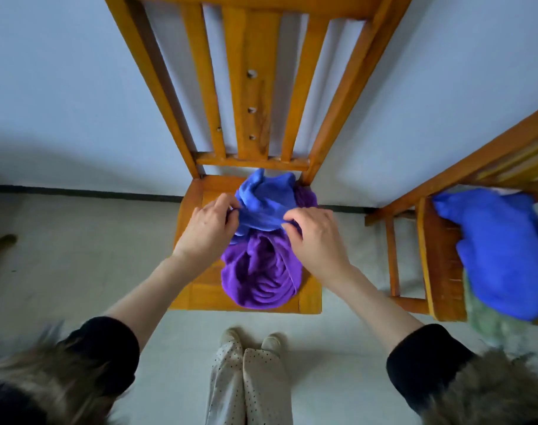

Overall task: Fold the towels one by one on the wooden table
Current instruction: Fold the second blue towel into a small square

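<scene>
Head view, looking down onto orange-brown wooden slat-back chair (190, 273) against pale wall (62, 87).

On chair seat: crumpled purple fleece towel (261, 274), bunched in folds, filling right-centre of seat, reaching near front edge. On top of it, toward chair back: crumpled lighter blue fleece towel (266, 199), touching purple towel.

Left hand (207, 230): grip closed on left edge of lighter blue towel, fingers curled round a stretched fold. Right hand (315, 237): grip closed on right part of same fold, fingertips pinching cloth. Fold drawn taut between both hands, just above purple towel. Both forearms bare; black sleeves (108, 351) pushed up toward elbows.

To the right, well apart: second orange-brown wooden chair (439, 256), partly cut by frame edge. Draped over it: bright blue fleece towel (503, 259); beneath that, pale green cloth (488, 320), blurred, kind not determinable.

Pale floor (62, 256) with dark skirting line at wall base. Bottom centre: pale dotted trousers (249, 388) and light shoes. Fur-like trim blurred in both lower corners.
</scene>
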Available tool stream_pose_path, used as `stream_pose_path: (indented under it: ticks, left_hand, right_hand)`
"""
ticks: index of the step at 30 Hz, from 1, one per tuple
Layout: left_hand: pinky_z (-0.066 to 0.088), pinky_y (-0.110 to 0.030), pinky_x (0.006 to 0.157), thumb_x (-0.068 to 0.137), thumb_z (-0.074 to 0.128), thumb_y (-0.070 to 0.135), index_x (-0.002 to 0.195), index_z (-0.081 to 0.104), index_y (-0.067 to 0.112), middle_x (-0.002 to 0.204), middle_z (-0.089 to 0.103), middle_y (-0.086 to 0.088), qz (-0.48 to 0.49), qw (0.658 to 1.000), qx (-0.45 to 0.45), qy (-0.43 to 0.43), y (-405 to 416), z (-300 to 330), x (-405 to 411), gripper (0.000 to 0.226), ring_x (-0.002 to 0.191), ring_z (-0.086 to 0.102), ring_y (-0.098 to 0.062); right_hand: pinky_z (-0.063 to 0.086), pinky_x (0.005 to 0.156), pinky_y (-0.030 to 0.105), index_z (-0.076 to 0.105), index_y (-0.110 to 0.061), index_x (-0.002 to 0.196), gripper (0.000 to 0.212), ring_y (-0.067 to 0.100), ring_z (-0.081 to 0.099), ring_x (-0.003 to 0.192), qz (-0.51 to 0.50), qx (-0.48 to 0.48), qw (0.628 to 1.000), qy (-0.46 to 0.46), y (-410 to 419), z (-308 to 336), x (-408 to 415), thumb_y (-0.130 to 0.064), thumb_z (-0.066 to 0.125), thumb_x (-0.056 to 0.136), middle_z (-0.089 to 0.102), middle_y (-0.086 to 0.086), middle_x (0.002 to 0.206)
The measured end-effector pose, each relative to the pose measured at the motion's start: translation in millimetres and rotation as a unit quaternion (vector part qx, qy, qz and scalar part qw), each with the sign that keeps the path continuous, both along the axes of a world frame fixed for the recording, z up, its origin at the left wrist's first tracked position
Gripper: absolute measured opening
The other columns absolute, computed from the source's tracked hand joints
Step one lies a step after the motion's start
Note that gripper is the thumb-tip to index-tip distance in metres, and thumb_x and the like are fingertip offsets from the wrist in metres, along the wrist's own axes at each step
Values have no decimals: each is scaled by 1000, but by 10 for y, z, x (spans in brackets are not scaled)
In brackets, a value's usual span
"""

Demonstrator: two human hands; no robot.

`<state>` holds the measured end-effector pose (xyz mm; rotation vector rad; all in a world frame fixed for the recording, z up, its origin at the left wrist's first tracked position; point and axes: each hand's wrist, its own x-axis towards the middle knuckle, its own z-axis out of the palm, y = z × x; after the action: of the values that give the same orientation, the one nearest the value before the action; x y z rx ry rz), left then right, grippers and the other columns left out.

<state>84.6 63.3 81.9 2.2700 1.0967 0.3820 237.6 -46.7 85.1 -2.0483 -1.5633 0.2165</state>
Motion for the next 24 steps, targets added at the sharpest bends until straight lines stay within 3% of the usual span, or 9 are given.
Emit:
stream_pose_path:
  ticks: [2,9,12,14,16,20,24]
  left_hand:
    - [30,-28,64,91,49,5,97,55,2,87,60,-14,3,999,7,-32,137,457,70,9,80,56,-35]
    - [36,-24,70,93,48,11,99,56,8,90,60,-3,14,989,76,-122,447,2153,202,11,82,54,-19]
    - [37,-8,62,92,54,17,90,56,15,74,56,9,25,980,83,-180,483,2809,121,3,71,53,1]
    - [37,-6,61,90,58,23,84,55,19,71,57,9,25,979,89,-181,473,3135,4,8,70,52,2]
    - [38,-9,62,90,58,24,83,57,20,78,59,3,12,984,95,-152,448,3360,-139,8,71,52,-5]
    - [33,-2,69,91,50,5,91,59,14,85,51,6,-2,980,159,-123,368,3650,-426,12,74,47,-7]
    - [32,-6,71,92,45,2,92,60,10,91,52,2,59,972,176,-146,274,3814,-730,17,79,48,-10]
  right_hand:
    - [45,73,40,66,-3,81,5,31,64,73,-16,29,999,15,130,460,95,-3,68,76,68,10,77]
    - [43,75,37,66,-4,84,4,26,59,73,-27,143,989,18,518,2228,295,-3,63,81,66,8,78]
    - [40,72,23,66,-4,83,5,16,53,68,-30,183,981,50,572,2936,303,-3,61,83,64,2,75]
    - [40,71,16,65,-9,82,4,12,52,66,-35,193,976,96,553,3320,281,-6,62,84,58,-9,71]
    - [40,71,12,61,-20,79,9,9,55,69,-12,175,977,118,503,3596,246,-13,62,85,57,-17,70]
    - [42,69,23,57,-28,77,12,3,51,64,51,112,989,87,420,3841,149,-23,61,86,56,-14,66]
    - [35,57,13,51,-30,73,18,3,48,58,60,100,993,35,414,3851,-63,-35,62,86,48,-12,57]
